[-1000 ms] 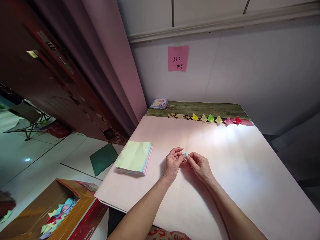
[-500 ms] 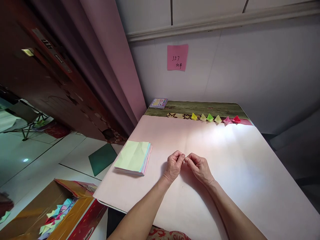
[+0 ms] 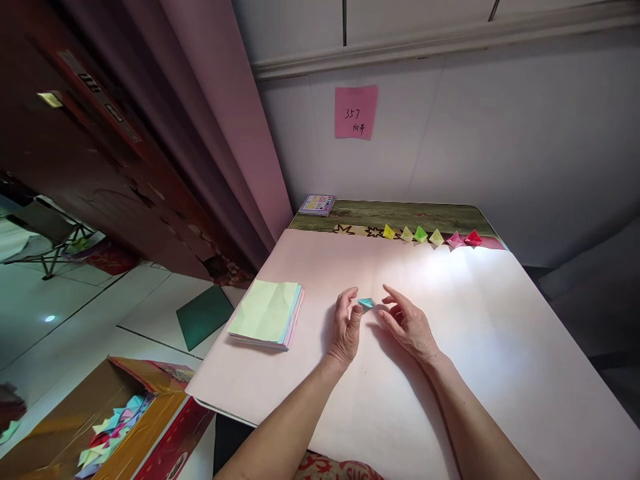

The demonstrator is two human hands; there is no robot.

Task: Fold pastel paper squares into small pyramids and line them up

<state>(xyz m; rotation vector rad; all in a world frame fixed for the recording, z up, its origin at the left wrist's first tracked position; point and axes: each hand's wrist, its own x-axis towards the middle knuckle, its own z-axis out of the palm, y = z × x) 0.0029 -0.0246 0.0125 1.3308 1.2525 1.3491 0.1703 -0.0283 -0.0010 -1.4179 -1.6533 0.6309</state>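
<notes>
A small folded piece of blue paper is on the pale table covering, between my two hands. My left hand is just left of it, fingers raised and thumb apart, holding nothing. On the other side, my right hand is open too, with its index finger stretched forward. Whether a fingertip of either hand still touches the blue piece I cannot tell.
A stack of square coloured paper lies to the left. Several folded paper pieces, such as a red one, line the far edge. A cardboard box with folded papers stands below left. A pink note hangs on the wall.
Both hands were pinched together with the blue piece hidden in them. They have now opened and moved apart, and the blue piece shows between them.
</notes>
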